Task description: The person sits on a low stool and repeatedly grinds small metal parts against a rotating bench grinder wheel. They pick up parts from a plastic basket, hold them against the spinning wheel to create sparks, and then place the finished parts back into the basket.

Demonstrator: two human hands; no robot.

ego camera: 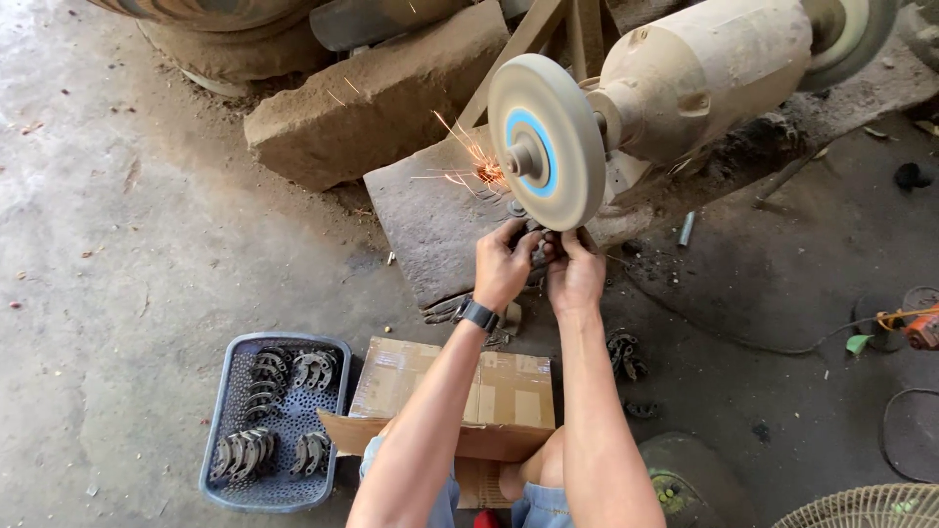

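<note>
Dusty concrete floor, your left hand and right hand clenched on small metal part under round grinding wheel, sparks flying left, perforated grey tray of curved castings near left.

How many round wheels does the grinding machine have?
2: one grinding wheel above the left hand and right hand, throwing sparks; another wheel at the top right, partly cut off.

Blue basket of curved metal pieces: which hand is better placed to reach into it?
Probably the left hand. The blue basket lies on the floor on the left arm's side, while the right hand would have to cross the cardboard box. Both currently hold a piece at the grinding wheel.
</note>
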